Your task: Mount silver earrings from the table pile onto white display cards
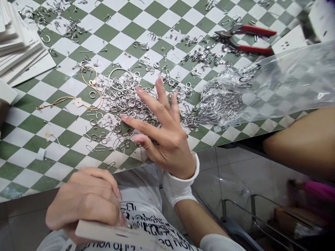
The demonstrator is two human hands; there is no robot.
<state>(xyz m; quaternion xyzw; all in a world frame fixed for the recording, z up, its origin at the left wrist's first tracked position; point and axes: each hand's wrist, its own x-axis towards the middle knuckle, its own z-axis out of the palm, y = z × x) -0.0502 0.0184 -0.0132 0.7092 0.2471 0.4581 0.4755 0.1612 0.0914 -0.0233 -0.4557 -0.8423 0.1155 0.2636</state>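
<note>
My left hand (85,202) is closed on the edge of a pale card (107,230), low in front of my shirt. Something small and silvery shows by its thumb, too unclear to name. Fingers spread, my right hand (167,130) reaches over a heap of small silver earring pieces (123,99), hoops and elongated links mixed together. Its fingertips are over or touching the heap; I cannot tell which. No piece is visibly pinched in it. A larger silver ring (121,69) lies at the heap's far side, with a gold-coloured cord (101,99) to the left.
A clear plastic bag (222,101) of silver wire links lies at right. Red-handled pliers (243,38) rest behind it, beside small metal parts (204,57). Stacked white cards (21,48) stand at left on the checkered tablecloth (60,132). Another person's limb (300,143) borders the table at right.
</note>
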